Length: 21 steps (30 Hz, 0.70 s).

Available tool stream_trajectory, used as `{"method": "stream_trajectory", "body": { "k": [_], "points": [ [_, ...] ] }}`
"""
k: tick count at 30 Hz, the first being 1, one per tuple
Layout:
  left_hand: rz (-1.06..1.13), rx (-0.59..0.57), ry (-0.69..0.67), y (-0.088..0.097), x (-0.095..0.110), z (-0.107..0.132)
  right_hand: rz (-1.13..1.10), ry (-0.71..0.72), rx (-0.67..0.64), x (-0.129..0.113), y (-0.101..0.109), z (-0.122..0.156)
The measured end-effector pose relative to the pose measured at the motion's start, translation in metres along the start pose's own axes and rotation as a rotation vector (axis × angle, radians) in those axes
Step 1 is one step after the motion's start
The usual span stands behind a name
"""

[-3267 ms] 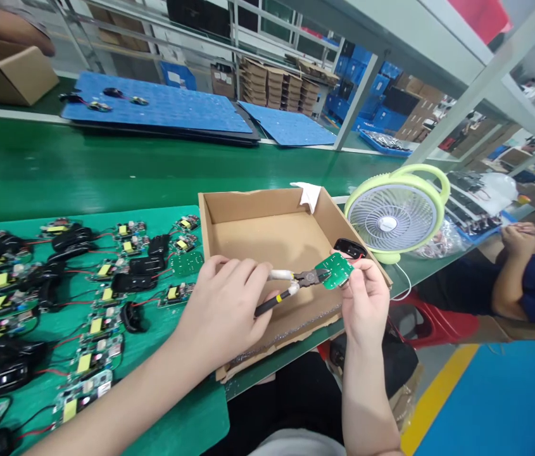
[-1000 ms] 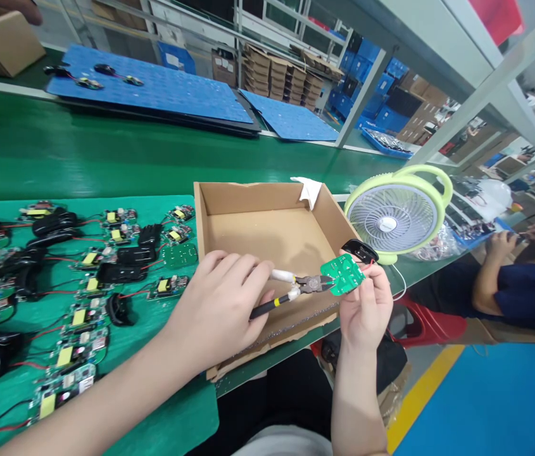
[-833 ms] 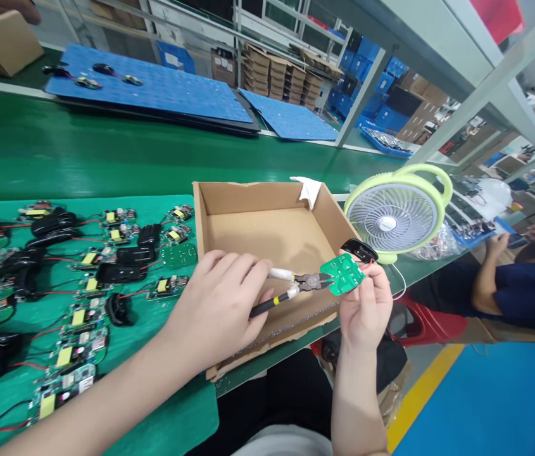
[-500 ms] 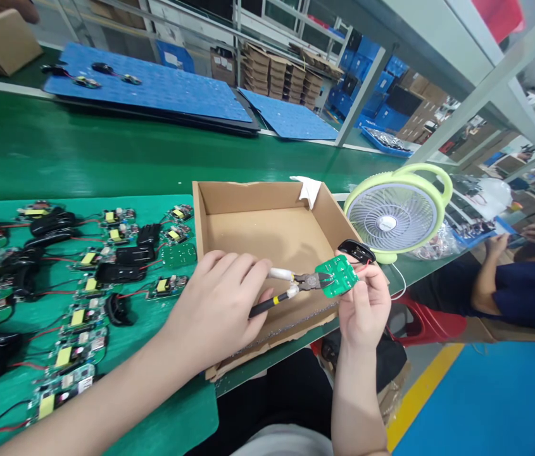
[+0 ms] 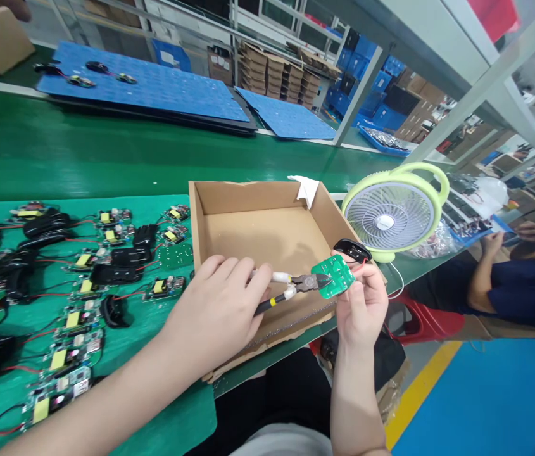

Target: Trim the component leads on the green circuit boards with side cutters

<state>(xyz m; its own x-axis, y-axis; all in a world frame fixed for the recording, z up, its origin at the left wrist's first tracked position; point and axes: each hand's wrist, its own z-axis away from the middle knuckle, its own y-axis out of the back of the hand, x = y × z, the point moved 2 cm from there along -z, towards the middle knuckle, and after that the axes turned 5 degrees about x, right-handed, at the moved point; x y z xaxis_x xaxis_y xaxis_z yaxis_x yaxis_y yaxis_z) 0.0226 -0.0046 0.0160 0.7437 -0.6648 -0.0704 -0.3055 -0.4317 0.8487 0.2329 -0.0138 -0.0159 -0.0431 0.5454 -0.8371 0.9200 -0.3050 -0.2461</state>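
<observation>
My left hand [image 5: 222,301] is wrapped round the handles of a pair of cutting pliers [image 5: 302,283], one handle white, the other black with a yellow band. Their jaws touch the soldered face of a small green circuit board [image 5: 336,277]. Thumb and fingers of my right hand [image 5: 362,304] pinch that board by its right edge. A black plastic housing [image 5: 351,249] hangs by red wire just behind it. Both hands are above a shallow cardboard box [image 5: 252,234], whose near rim carries a line of small clippings.
On the green mat [image 5: 167,418] at left lie several circuit boards [image 5: 72,318] wired to black housings [image 5: 118,274]. A lime-green fan [image 5: 390,212] stands right of the box. Blue sheets [image 5: 148,82] lie across the back. A co-worker [image 5: 509,285] sits at far right.
The whole view has shifted slightly. The pliers and board are still together, the jaws staying at the board's left part; my left fingers have shifted a little on the handles.
</observation>
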Motion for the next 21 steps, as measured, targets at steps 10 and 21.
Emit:
{"method": "stream_trajectory", "body": {
  "k": [10,21],
  "points": [
    [-0.018,0.001,0.003,-0.0002,0.0016,0.0008,0.012,0.059,0.026,0.0007,0.0012,0.0033],
    [0.001,0.064,-0.008,0.0044,0.0006,-0.002,0.065,0.052,0.055,-0.0013,0.0002,0.0049]
  ]
}}
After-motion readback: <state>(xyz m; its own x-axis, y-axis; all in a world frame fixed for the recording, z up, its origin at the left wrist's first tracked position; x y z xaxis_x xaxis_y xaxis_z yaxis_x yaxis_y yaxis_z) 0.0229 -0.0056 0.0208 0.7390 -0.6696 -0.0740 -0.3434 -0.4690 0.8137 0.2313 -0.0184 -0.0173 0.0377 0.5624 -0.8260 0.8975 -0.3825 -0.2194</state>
